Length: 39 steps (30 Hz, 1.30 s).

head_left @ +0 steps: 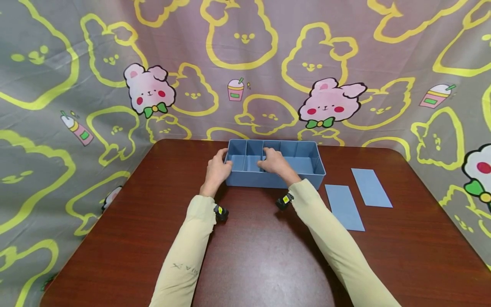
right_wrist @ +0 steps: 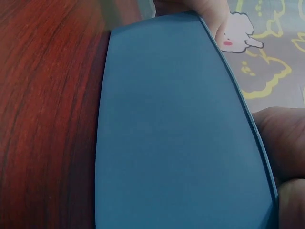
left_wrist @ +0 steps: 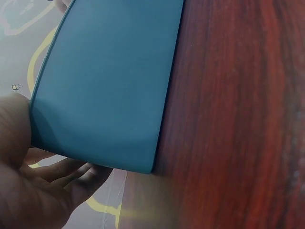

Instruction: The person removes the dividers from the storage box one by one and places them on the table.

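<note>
A long blue-grey storage box [head_left: 253, 180] stands open-topped at the far side of the table. Two upright dividers cross its left part, one of them a thin divider [head_left: 245, 157] nearer the left end. My left hand [head_left: 218, 170] grips the box's left end, thumb over the rim and fingers along the outside of the end wall. Reaching over the front rim, my right hand [head_left: 277, 163] pinches the second divider [head_left: 262, 155] between thumb and fingers. In both wrist views the box's smooth front wall [left_wrist: 105, 86] fills much of the picture.
Two loose flat blue-grey panels [head_left: 344, 207] lie on the dark red-brown table [head_left: 253, 247] to the right of the box. Behind the table hangs a patterned curtain [head_left: 264, 81], close to its far edge. Wrist cameras sit at both cuffs.
</note>
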Available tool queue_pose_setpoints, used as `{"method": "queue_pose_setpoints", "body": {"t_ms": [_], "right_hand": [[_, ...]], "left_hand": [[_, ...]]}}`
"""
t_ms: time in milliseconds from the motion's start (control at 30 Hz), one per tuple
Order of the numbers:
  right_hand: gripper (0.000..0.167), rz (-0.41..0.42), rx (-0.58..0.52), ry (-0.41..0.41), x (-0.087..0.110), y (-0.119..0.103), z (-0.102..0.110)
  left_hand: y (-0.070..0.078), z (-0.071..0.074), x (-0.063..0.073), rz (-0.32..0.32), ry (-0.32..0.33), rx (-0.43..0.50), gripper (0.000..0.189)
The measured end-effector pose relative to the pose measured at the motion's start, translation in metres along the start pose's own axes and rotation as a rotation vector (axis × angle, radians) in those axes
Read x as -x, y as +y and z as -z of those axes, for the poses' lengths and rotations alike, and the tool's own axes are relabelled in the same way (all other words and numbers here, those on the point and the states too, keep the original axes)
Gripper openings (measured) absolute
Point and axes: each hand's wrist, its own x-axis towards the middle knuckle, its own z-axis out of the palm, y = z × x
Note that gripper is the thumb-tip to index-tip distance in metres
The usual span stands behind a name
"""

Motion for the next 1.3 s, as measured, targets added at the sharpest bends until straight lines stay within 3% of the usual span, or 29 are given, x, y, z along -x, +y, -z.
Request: {"method": "queue_pose_setpoints", "body": {"t_ms": [767, 1300], "right_hand": [[0.061, 0.040, -0.156, 0.195, 0.007, 0.002, -0.003], [0.057, 0.076, -0.168, 0.272, 0.012, -0.003, -0.004]], "left_hand": [[0.000, 0.000, 0.000, -0.002, 0.005, -0.007, 0.051], [-0.002, -0.002, -0.002, -0.009, 0.015, -0.008, 0.051]]}}
